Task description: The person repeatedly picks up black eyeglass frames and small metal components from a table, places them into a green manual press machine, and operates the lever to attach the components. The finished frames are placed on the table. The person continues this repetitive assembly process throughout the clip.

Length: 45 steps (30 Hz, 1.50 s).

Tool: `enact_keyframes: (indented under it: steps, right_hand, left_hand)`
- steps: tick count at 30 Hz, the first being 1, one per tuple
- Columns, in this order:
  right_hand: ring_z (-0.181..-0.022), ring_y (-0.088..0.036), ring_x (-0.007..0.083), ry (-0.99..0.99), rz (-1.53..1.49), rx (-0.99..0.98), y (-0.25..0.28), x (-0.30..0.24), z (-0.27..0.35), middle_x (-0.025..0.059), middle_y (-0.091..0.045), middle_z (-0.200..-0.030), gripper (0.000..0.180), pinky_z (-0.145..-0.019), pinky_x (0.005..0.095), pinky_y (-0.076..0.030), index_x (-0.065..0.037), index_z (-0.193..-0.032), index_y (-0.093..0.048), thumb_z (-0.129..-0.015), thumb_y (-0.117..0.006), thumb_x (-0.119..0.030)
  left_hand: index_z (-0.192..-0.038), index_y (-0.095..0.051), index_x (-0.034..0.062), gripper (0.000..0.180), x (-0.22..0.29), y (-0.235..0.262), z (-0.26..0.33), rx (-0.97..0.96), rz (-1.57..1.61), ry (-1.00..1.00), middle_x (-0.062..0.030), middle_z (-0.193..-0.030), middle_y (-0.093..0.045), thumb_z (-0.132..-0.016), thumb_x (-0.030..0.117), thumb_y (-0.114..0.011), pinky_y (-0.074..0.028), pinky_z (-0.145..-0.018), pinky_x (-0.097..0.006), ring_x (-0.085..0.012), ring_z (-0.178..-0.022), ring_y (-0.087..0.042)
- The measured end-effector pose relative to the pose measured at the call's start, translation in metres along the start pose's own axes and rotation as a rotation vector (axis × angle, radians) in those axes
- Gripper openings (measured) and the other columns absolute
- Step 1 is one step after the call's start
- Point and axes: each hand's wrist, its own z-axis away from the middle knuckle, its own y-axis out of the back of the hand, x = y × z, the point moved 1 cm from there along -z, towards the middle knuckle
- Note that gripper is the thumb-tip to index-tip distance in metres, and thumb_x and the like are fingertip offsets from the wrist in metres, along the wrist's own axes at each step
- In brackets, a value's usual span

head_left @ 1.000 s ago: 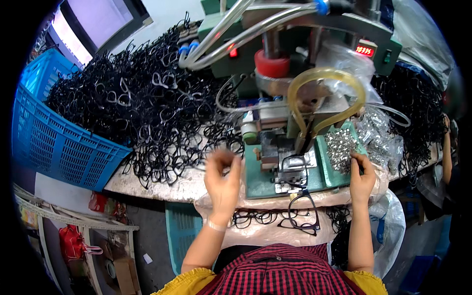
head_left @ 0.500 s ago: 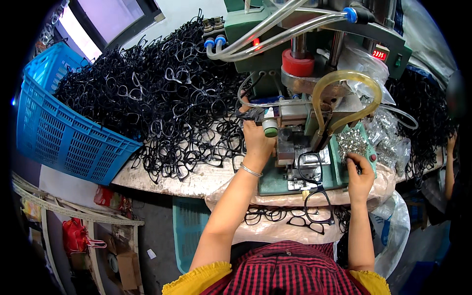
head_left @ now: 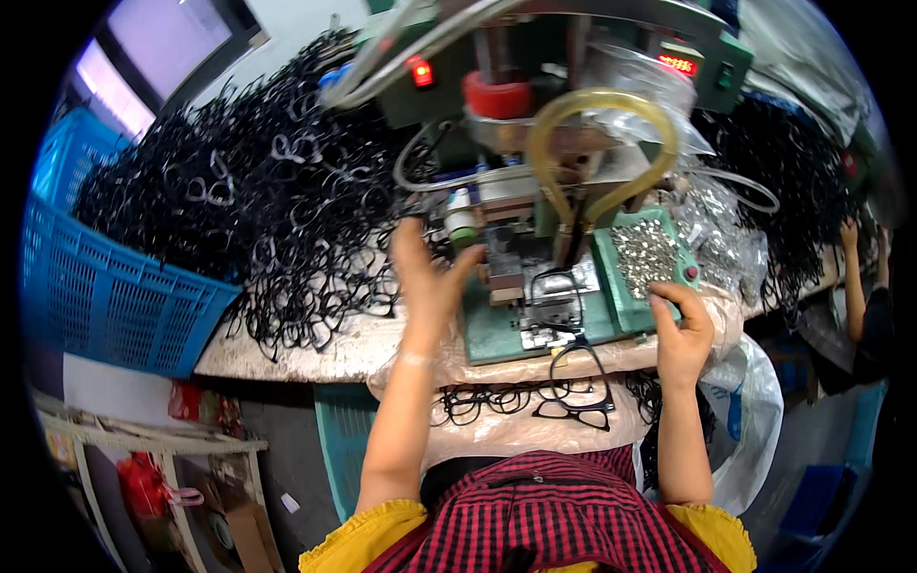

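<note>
My left hand is raised just left of the press, thumb and fingers spread, holding nothing. Close to its fingers is a white bottle-shaped part with a green end. My right hand is at the near right edge of a green tray full of small metal pieces. Its thumb and forefinger are pinched together; what lies between them is too small to make out. Between my hands, a black eyeglass frame hangs from the metal fixture under the press.
Black eyeglass frames are heaped on the left, beside a blue crate. Several more frames lie on the wrapped front ledge. A yellowish hose loops above the fixture. At far right shows another person's arm.
My left hand has drawn back from behind the bottle-shaped part and spread its fingers. My right hand stays at the tray, its fingertips closing up. The whole view has shifted.
</note>
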Motion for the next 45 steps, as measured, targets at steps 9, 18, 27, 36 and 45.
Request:
enact_keyframes:
  steps: [9,18,27,36,45]
  right_hand:
    - [-0.092,-0.062,0.0123,0.041,-0.443,-0.201,-0.071,-0.043,-0.033,0.0071,-0.066,-0.105,0.038,-0.086,0.0258,-0.049,0.002,-0.118,-0.058,-0.082,-0.07,0.003]
    - [-0.099,-0.064,0.0142,-0.179,-0.75,-0.262,-0.078,-0.069,-0.025,0.0119,-0.067,-0.108,0.051,-0.095,0.0294,-0.047,0.004,-0.132,-0.047,-0.084,-0.066,0.004]
    - [-0.106,-0.065,0.0264,0.08,0.075,-0.139,-0.007,-0.028,-0.022,0.0139,-0.069,-0.112,0.038,-0.097,0.0375,-0.048,-0.002,-0.118,-0.066,-0.08,-0.067,-0.002]
    - [-0.094,-0.058,0.0333,0.29,0.671,0.043,-0.011,0.053,-0.02,0.0111,-0.064,-0.089,0.014,-0.086,0.044,-0.046,-0.006,-0.088,-0.07,-0.076,-0.076,-0.012]
    - [-0.092,-0.059,0.031,0.058,0.537,0.008,-0.012,0.045,-0.065,0.0091,-0.064,-0.088,0.012,-0.084,0.0406,-0.047,-0.006,-0.082,-0.07,-0.076,-0.076,-0.014]
  left_hand:
    - [-0.089,-0.079,0.0156,0.028,-0.099,0.147,-0.064,-0.506,-0.809,-0.323,-0.0108,-0.146,-0.051,-0.065,0.002,-0.075,-0.042,-0.102,-0.046,-0.0344,-0.112,-0.052]
    - [-0.096,-0.056,0.0005,0.012,-0.06,0.156,-0.171,-0.749,-0.52,-0.188,-0.0221,-0.085,-0.065,-0.094,0.011,-0.05,-0.048,-0.073,-0.047,-0.0433,-0.083,-0.061]
    - [-0.1,-0.056,0.0042,0.028,0.008,0.138,-0.129,0.129,0.192,-0.137,-0.01,-0.078,-0.064,-0.108,0.025,-0.039,-0.053,-0.051,-0.028,-0.0151,-0.071,-0.062]
    - [-0.068,-0.039,0.0073,0.033,0.15,0.027,0.011,-0.12,0.405,-0.771,-0.0166,-0.096,-0.073,-0.097,0.018,-0.051,-0.056,-0.062,-0.041,-0.0288,-0.063,-0.062]
    - [-0.07,-0.035,0.0069,0.029,0.155,0.029,0.012,-0.217,0.377,-0.875,-0.0175,-0.103,-0.073,-0.097,0.01,-0.047,-0.045,-0.049,-0.034,-0.0228,-0.053,-0.053]
